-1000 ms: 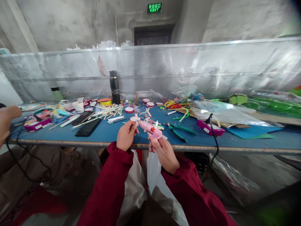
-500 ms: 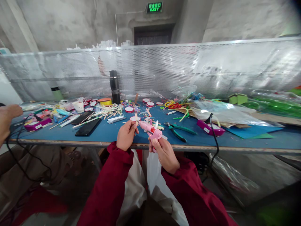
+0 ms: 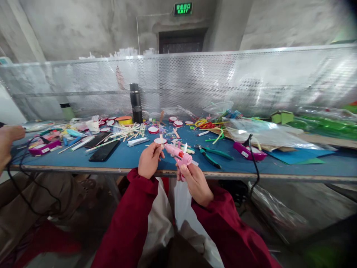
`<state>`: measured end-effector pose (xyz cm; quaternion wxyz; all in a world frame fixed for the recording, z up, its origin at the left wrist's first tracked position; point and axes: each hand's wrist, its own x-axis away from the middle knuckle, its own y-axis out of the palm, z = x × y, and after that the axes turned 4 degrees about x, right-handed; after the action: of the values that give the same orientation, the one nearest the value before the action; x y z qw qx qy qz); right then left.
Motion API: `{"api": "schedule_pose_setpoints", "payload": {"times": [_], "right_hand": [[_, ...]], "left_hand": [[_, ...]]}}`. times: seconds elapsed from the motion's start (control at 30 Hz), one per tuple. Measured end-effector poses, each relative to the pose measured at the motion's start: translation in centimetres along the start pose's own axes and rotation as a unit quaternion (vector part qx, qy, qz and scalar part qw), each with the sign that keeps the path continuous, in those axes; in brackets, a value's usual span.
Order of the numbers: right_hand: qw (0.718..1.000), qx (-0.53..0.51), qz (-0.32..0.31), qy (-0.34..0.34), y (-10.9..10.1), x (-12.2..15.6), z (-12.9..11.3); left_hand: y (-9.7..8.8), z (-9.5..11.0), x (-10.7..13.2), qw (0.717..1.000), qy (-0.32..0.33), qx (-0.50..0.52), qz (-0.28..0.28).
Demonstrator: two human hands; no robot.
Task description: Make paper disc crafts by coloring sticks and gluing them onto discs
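My right hand (image 3: pixel 195 182) grips the handle of a pink glue gun (image 3: pixel 178 153), its nozzle aimed left and up. My left hand (image 3: pixel 150 160) pinches a small wooden stick piece (image 3: pixel 161 138) right at the gun's tip. Both hands hover over the near edge of the blue worktable (image 3: pixel 125 158). Both my sleeves are dark red.
Scattered on the table are wooden sticks (image 3: pixel 128 132), a black phone (image 3: pixel 103 152), green-handled pliers (image 3: pixel 213 154), red-and-white tape rolls (image 3: pixel 153 130), a black flask (image 3: pixel 136 103) and plastic bags (image 3: pixel 259 132). Another person's hand (image 3: pixel 8 139) is at the far left by a second magenta glue gun (image 3: pixel 44 147).
My hands stay where they were. The other person's hand at the far left has drifted slightly leftward.
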<state>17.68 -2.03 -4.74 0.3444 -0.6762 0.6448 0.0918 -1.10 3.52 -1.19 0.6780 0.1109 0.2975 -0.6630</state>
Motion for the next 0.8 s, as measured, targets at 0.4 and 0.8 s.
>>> {"api": "schedule_pose_setpoints", "payload": {"times": [0.4,0.8], "right_hand": [[1.000,0.003,-0.004,0.010,-0.06,0.12,-0.12],[1.000,-0.009,-0.004,0.016,-0.06,0.20,-0.36]], "left_hand": [[0.04,0.27,0.02,1.000,0.001,-0.003,0.003],[-0.04,0.13,-0.07,1.000,0.001,-0.006,0.003]]}}
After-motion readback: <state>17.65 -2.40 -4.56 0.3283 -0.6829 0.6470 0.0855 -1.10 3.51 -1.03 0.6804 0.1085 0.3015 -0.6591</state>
